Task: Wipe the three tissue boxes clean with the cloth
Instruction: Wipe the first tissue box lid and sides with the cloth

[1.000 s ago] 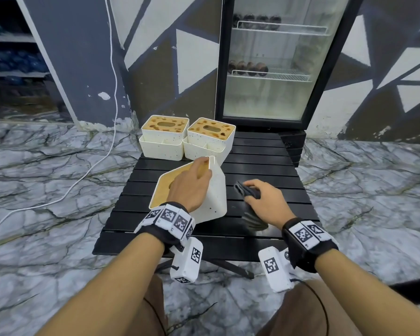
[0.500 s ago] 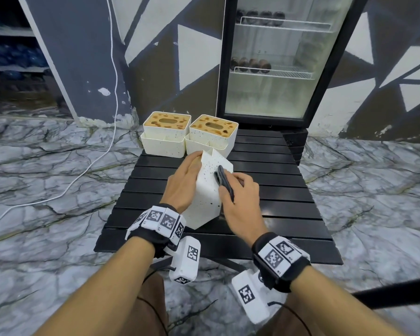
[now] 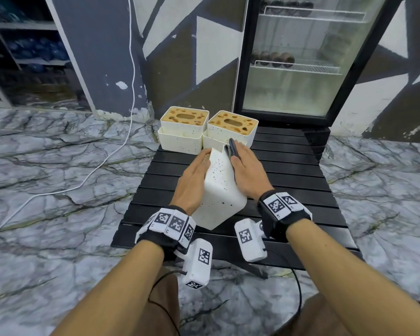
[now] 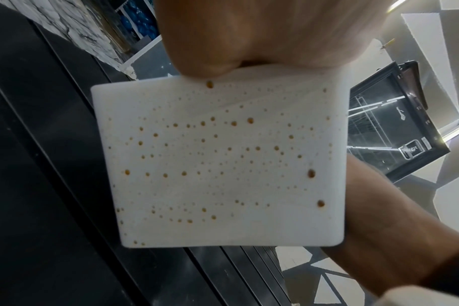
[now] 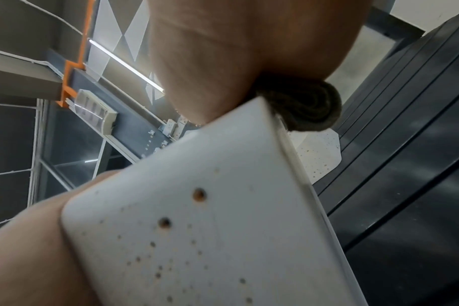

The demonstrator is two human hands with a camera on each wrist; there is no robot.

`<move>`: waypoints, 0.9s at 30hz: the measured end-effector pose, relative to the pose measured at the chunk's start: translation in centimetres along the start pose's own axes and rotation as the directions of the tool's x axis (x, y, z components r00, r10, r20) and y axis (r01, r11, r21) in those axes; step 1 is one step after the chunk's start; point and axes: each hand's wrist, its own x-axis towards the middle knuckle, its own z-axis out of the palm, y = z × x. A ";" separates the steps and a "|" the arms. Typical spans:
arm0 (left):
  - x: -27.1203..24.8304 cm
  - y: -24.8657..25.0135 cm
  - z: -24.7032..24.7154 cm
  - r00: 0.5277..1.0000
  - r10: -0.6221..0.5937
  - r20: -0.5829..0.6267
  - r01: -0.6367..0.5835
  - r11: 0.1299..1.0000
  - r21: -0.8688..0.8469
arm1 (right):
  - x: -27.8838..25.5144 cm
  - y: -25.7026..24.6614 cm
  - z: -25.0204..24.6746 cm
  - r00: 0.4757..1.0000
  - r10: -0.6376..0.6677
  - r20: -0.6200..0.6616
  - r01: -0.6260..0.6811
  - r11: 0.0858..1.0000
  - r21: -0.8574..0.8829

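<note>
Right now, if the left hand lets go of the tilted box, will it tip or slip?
Likely tips: the box stands tilted on one lower edge between the left hand and right hand. Probably rigid, smooth plastic, so it may slide on the table.

Smooth matt white plastic tissue box (image 4: pixel 223 165), brown-speckled; dark, soft woven cloth (image 5: pixel 304 105); black slatted counter (image 3: pixel 289 170), slight sheen.

Even indoor light, soft shadows; wide-angle bending at edges, both wrist views blurred close up.
</note>
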 end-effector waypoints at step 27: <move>0.1 0.1 0.5 0.999 -0.017 0.035 0.015 0.999 0.052 | 0.4 0.2 -0.7 0.998 0.047 0.049 -0.042 0.995 -0.094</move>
